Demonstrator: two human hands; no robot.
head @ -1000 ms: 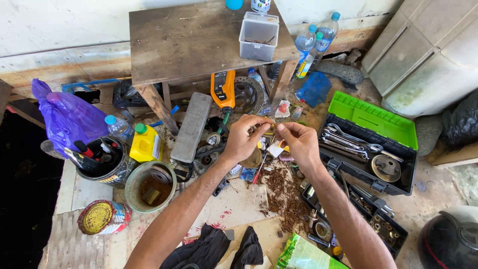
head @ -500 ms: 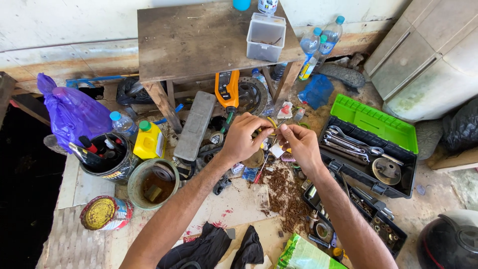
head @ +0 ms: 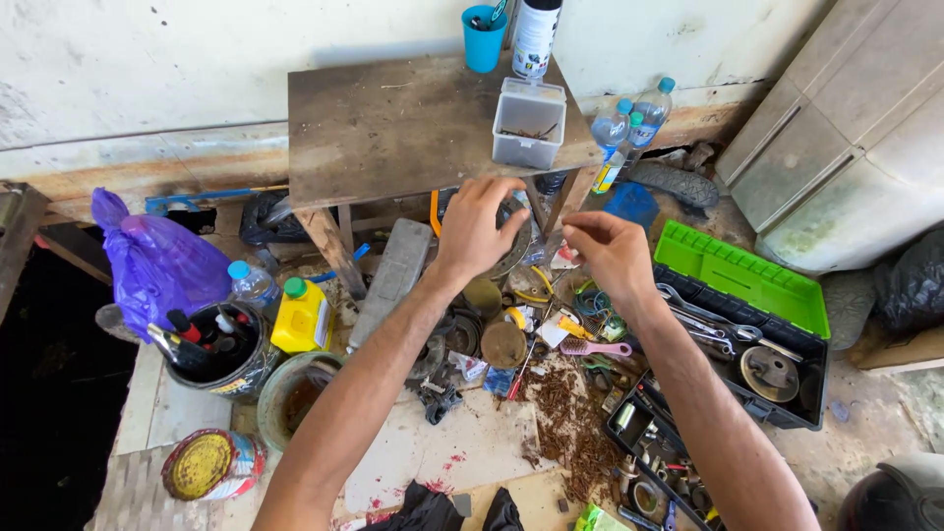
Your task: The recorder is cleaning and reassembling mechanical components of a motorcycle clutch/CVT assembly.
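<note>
My left hand (head: 480,228) hovers just below the front edge of a worn wooden table (head: 393,128), fingers bent and apart, with nothing seen in it. A clear plastic box (head: 529,123) of small dark parts stands on the table right above it. My right hand (head: 612,254) is a short gap to the right, thumb and forefinger pinched together; whether something small sits between them I cannot tell. Below both hands lies a clutter of small parts, a round rusty disc (head: 503,344) and a pink comb (head: 595,347).
An open black toolbox with a green lid (head: 747,275) holds wrenches at right. Rusty bits (head: 565,423) are piled on the floor. At left are a yellow bottle (head: 303,315), a black bucket of tools (head: 211,344), a purple bag (head: 152,261) and a tin can (head: 206,462). Water bottles (head: 615,128) stand by the table.
My hands were joined over the clutter on a small item; now they are apart and raised toward the table edge. The view has tilted up, showing the table top.
</note>
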